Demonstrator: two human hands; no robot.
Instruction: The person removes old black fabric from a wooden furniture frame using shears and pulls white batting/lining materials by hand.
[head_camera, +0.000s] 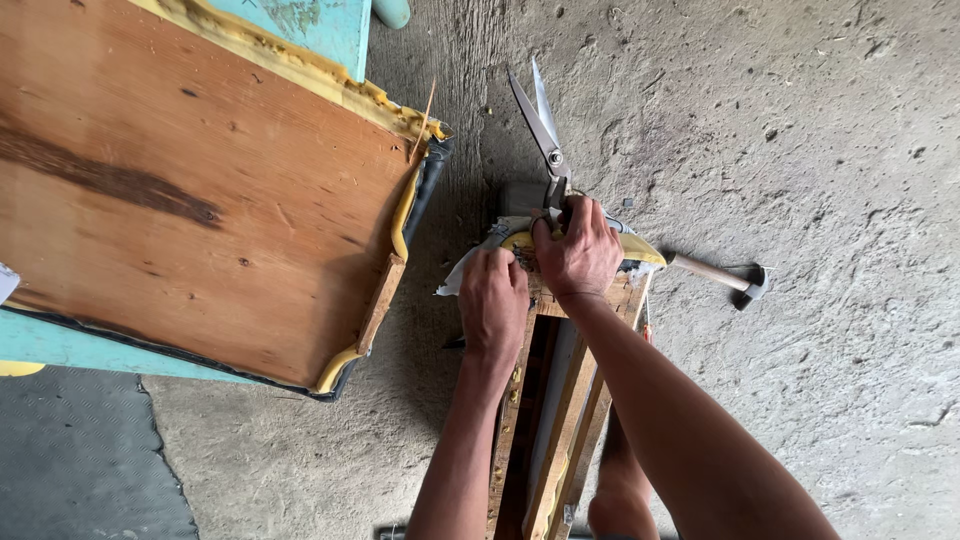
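seen from above over a rough grey concrete floor (800, 120). right hand (578, 250) clenched round the handles of a pair of steel scissors (545, 135), fingers curled tight, knuckles up; blades parted in a narrow v, pointing away from the body, tips well clear of the work. left hand (492, 300) just beside it, fingers folded down and pressed together over the end of a narrow wooden frame (560, 400), gripping the padding there; cannot tell exactly what sits under the fingertips. yellow foam (640, 250) and a scrap of pale fabric (455, 280) bulging out from the frame's end on both sides of the hands, foam touching the right hand's outer edge. frame of raw timber slats running from the hands back toward the body, between the two forearms, dark gap down its middle.

small hammer (725, 277) with pale wooden handle and dark head lying flat on the floor, just right of the foam, near but apart from the right hand.

off to the left, a large upholstered panel (200, 180) turned underside up: brown plywood face, yellow foam edge, dark trim and turquoise covering wrapped round its rim, a short wooden block (382, 300) fixed along its near side. well apart from both hands. dark ribbed mat (70, 460) at lower left corner.
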